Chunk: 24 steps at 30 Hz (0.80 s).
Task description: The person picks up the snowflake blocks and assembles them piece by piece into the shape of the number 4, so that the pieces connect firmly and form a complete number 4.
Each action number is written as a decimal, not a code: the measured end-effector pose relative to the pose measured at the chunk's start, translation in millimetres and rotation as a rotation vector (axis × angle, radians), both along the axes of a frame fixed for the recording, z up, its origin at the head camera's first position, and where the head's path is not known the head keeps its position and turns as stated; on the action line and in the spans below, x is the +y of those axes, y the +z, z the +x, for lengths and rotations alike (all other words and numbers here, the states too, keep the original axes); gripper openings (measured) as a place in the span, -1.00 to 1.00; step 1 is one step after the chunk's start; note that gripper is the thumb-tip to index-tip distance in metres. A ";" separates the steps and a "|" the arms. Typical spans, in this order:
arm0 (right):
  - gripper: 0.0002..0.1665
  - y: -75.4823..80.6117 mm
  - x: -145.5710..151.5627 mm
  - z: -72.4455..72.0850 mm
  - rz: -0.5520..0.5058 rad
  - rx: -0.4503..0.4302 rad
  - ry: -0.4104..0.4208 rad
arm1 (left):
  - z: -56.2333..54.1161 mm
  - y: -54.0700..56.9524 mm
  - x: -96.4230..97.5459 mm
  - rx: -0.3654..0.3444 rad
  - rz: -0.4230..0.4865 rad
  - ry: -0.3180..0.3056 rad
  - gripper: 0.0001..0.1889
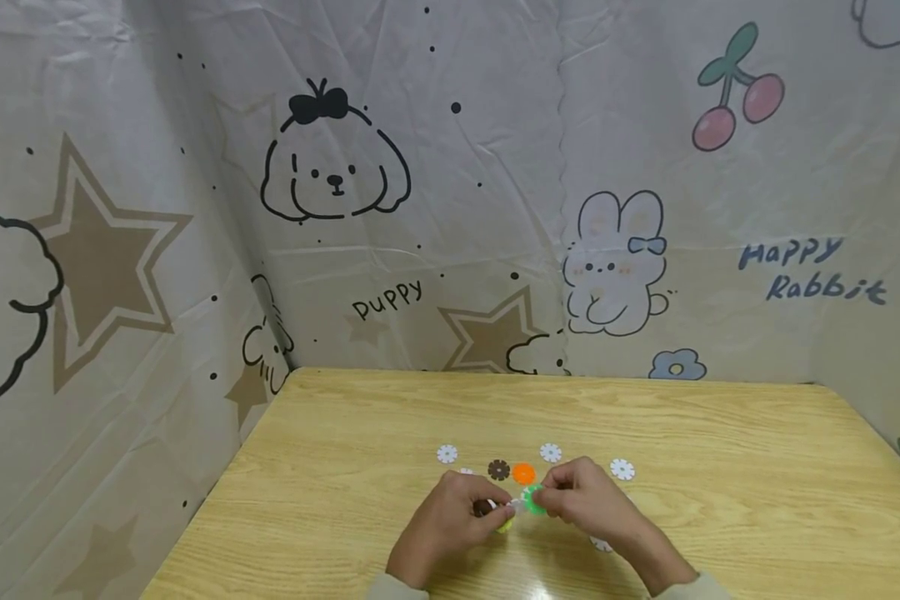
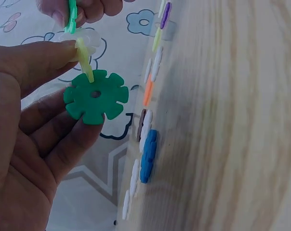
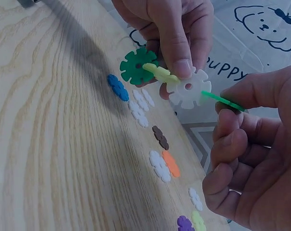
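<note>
My left hand (image 1: pixel 450 518) holds a short chain of plastic snowflake discs with slotted rims. In it, a dark green disc (image 2: pixel 97 107) joins a yellow disc (image 3: pixel 160 73), which joins a translucent white disc (image 3: pixel 199 83). The left thumb presses where yellow and white meet, and other fingers sit behind the dark green one. Between thumb and forefinger my right hand (image 1: pixel 591 504) pinches a bright green snowflake disc (image 3: pixel 226 101). Seen edge-on in the right wrist view, that disc has its edge right at the white disc's rim. Both hands are close together above the table.
Loose discs lie about the wood-grain table (image 1: pixel 330 483): an orange disc (image 1: pixel 524 474), a brown disc (image 3: pixel 160 138), a blue disc (image 3: pixel 117 87), a purple disc (image 3: pixel 185 224) and several white ones. A printed cloth (image 1: pixel 495 208) hangs behind the table.
</note>
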State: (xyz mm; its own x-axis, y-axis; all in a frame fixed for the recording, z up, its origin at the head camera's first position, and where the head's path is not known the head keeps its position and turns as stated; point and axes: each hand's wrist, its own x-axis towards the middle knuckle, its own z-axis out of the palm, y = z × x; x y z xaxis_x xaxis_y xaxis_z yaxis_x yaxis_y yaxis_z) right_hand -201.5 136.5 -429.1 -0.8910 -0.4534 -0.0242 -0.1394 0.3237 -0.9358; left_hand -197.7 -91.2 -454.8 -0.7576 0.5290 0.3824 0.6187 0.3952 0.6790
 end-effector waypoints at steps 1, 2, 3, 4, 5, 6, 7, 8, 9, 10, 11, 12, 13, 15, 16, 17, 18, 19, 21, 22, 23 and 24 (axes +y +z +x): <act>-0.74 -0.4 0.2 -0.3 -0.004 -0.004 0.001 | 0.1 0.2 0.6 0.000 -0.006 0.001 -0.93; -0.74 -1.1 0.5 -0.5 -0.007 -0.005 0.001 | 0.4 0.2 1.1 0.001 -0.008 0.004 -0.93; -0.74 -1.3 0.6 -0.6 -0.010 -0.004 0.004 | 0.6 0.0 1.6 0.005 -0.010 0.010 -0.93; -0.74 -2.4 0.8 -1.0 -0.012 -0.006 0.008 | 0.7 -0.5 2.0 0.008 -0.007 0.014 -0.94; -0.73 -3.4 1.0 -1.2 -0.019 -0.012 0.011 | 0.8 -1.1 2.4 0.015 -0.007 0.021 -0.94; -0.73 -4.5 1.1 -1.2 -0.025 -0.015 0.013 | 0.7 -1.7 2.8 0.025 -0.007 0.028 -0.95; -0.72 -5.7 1.0 -1.2 -0.030 -0.017 0.016 | 0.8 -2.4 3.2 0.037 -0.010 0.037 -0.95; -0.72 -6.6 0.9 -1.0 -0.036 -0.020 0.016 | 0.7 -3.1 3.5 0.054 -0.015 0.046 -0.96; -0.72 -7.6 0.6 -0.6 -0.044 -0.022 0.018 | 0.6 -3.8 3.9 0.073 -0.019 0.054 -0.96; -0.72 -9.2 0.2 -0.3 -0.054 -0.026 0.017 | 0.5 -4.5 4.0 0.090 -0.025 0.061 -0.95; -0.71 -10.1 -0.3 0.3 -0.065 -0.032 0.013 | 0.6 -4.9 4.2 0.108 -0.029 0.068 -0.95; -0.70 -10.8 -0.9 0.9 -0.071 -0.036 0.007 | 0.5 -5.4 4.3 0.126 -0.031 0.073 -0.95; -0.69 -11.5 -1.1 1.6 -0.080 -0.041 0.001 | 0.5 -5.8 4.8 0.143 -0.034 0.081 -0.95; -0.67 -12.7 -1.8 2.7 -0.099 -0.055 -0.013 | 0.6 -6.6 5.8 0.171 -0.035 0.095 -0.94; -0.66 -13.3 -2.1 3.0 -0.104 -0.063 -0.023 | 0.8 -7.0 6.3 0.183 -0.037 0.104 -0.94; -0.65 -13.7 -2.6 3.3 -0.112 -0.073 -0.032 | 0.9 -7.4 6.8 0.189 -0.037 0.111 -0.95; -0.64 -13.9 -3.1 3.6 -0.118 -0.080 -0.042 | 1.0 -7.8 7.3 0.195 -0.039 0.118 -0.95; -0.64 -14.3 -3.5 3.8 -0.126 -0.082 -0.049 | 1.1 -8.1 7.8 0.201 -0.041 0.126 -0.96; -0.64 -14.6 -4.6 4.1 -0.137 -0.088 -0.066 | 1.1 -9.2 8.7 0.219 -0.050 0.142 -0.96; -0.65 -14.8 -5.0 4.2 -0.143 -0.087 -0.071 | 1.1 -9.7 9.1 0.229 -0.054 0.151 -0.97; -0.65 -15.0 -5.4 4.4 -0.149 -0.087 -0.075 | 1.0 -10.1 9.4 0.239 -0.056 0.157 -0.97; -0.66 -15.0 -5.9 4.6 -0.152 -0.084 -0.080 | 0.9 -10.5 9.7 0.252 -0.061 0.165 -0.98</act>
